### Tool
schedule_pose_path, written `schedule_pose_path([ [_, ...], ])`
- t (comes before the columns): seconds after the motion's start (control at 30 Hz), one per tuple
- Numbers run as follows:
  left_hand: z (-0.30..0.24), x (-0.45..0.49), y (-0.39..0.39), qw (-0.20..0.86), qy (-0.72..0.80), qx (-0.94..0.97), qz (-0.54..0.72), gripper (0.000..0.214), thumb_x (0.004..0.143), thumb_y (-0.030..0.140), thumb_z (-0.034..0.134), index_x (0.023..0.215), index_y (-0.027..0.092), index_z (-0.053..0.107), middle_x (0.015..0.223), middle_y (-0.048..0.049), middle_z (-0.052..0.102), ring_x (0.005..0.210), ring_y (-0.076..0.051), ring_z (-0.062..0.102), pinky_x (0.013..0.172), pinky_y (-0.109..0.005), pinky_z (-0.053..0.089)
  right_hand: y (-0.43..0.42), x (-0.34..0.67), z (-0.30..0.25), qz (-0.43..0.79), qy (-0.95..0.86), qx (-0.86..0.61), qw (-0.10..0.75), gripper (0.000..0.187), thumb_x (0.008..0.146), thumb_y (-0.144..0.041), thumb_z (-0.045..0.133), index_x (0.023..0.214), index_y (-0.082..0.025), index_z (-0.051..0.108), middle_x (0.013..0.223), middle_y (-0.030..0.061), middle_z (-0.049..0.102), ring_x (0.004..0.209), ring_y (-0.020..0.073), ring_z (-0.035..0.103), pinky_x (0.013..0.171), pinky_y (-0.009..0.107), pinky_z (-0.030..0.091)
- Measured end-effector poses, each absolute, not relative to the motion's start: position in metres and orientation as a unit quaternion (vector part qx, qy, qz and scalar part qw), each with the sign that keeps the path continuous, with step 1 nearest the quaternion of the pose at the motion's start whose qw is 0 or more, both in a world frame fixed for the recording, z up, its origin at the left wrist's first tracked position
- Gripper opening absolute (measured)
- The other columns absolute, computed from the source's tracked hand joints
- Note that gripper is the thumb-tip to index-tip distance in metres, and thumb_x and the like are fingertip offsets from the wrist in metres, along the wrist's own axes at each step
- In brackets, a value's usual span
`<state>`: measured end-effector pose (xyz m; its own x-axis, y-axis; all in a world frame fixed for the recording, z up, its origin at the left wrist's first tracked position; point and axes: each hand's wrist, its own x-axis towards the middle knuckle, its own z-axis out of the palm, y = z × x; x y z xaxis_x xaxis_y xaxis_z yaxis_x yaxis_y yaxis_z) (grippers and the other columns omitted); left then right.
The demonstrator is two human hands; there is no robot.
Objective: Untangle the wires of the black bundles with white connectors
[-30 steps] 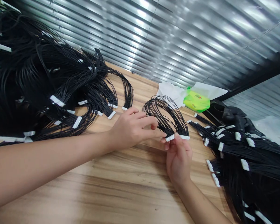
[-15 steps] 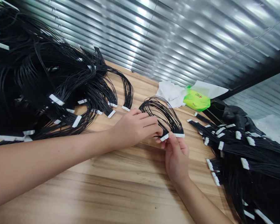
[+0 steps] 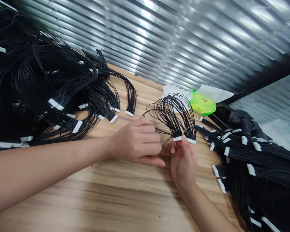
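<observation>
My right hand (image 3: 184, 166) pinches the white connectors (image 3: 190, 140) of a black wire harness (image 3: 176, 112) between thumb and fingers. The harness wires rise from the connectors in a loose, spread loop above the table. To the left, my left hand (image 3: 142, 141) has its fingers curled and its thumb stretched toward the right hand. A few black wires run from the connector to behind those curled fingers, which appear closed on them; the fingertips are hidden.
A large heap of black wire harnesses (image 3: 38, 74) with white connectors covers the left of the wooden table (image 3: 125, 193). Another pile (image 3: 263, 161) lies on the right. Behind are white tissues (image 3: 169, 91), a green packet (image 3: 203, 104) and a corrugated metal wall (image 3: 147, 38).
My left hand has drawn slightly left and down from the connectors, its thumb now extended. The harness loop has spread wider and taller, with some wires pulled left. My right hand keeps its pinch.
</observation>
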<state>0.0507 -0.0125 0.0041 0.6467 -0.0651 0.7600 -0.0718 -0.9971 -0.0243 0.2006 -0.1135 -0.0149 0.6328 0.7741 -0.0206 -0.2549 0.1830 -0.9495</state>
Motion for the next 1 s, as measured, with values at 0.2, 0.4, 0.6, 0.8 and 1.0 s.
schedule_pose_path([
  [0.2,-0.002,0.048,-0.017,0.130,-0.077,0.918,0.367,0.038,0.096,0.032,0.044,0.060,0.019,0.047,0.053,0.0037,0.052,0.049,-0.009,0.045,0.050,-0.027,0.033,-0.113,0.199,-0.014,0.332,-0.246,-0.528,0.742,0.031,0.074,-0.043,0.072,0.064,-0.019,0.055,0.051,-0.0076,0.047,0.050,0.0093,0.042,0.058,0.025,0.039],
  [0.4,-0.004,0.052,-0.012,0.321,0.159,0.862,0.358,0.019,0.096,0.023,0.045,0.082,0.016,0.058,0.067,0.0044,0.059,0.059,-0.006,0.050,0.058,-0.018,0.037,-0.115,0.197,-0.013,0.301,-0.258,-0.525,0.753,0.029,0.073,-0.043,0.074,0.066,-0.020,0.057,0.052,-0.0076,0.049,0.052,0.0097,0.048,0.064,0.027,0.044],
  [0.6,-0.008,0.058,-0.009,0.351,0.239,0.829,0.364,0.010,0.090,0.024,0.056,0.094,0.018,0.064,0.069,0.0046,0.058,0.055,-0.007,0.045,0.056,-0.018,0.036,-0.119,0.197,-0.018,0.288,-0.284,-0.525,0.748,0.023,0.077,-0.041,0.071,0.072,-0.021,0.061,0.054,-0.0064,0.052,0.050,0.0102,0.046,0.052,0.025,0.038],
  [0.8,-0.006,0.055,-0.008,0.328,0.220,0.833,0.387,0.011,0.088,0.023,0.060,0.082,0.016,0.065,0.066,0.0038,0.054,0.058,-0.007,0.045,0.058,-0.018,0.037,-0.122,0.195,-0.020,0.288,-0.318,-0.521,0.738,0.019,0.081,-0.039,0.067,0.077,-0.021,0.064,0.061,-0.0042,0.058,0.048,0.0090,0.044,0.047,0.024,0.037],
  [1.0,-0.005,0.054,-0.008,0.327,0.185,0.805,0.459,0.010,0.088,0.020,0.059,0.082,0.015,0.065,0.084,-0.0021,0.059,0.073,-0.010,0.051,0.061,-0.019,0.039,-0.125,0.193,-0.020,0.308,-0.355,-0.508,0.722,0.015,0.084,-0.037,0.065,0.080,-0.022,0.067,0.061,-0.0035,0.057,0.049,0.0100,0.048,0.046,0.023,0.039],
])
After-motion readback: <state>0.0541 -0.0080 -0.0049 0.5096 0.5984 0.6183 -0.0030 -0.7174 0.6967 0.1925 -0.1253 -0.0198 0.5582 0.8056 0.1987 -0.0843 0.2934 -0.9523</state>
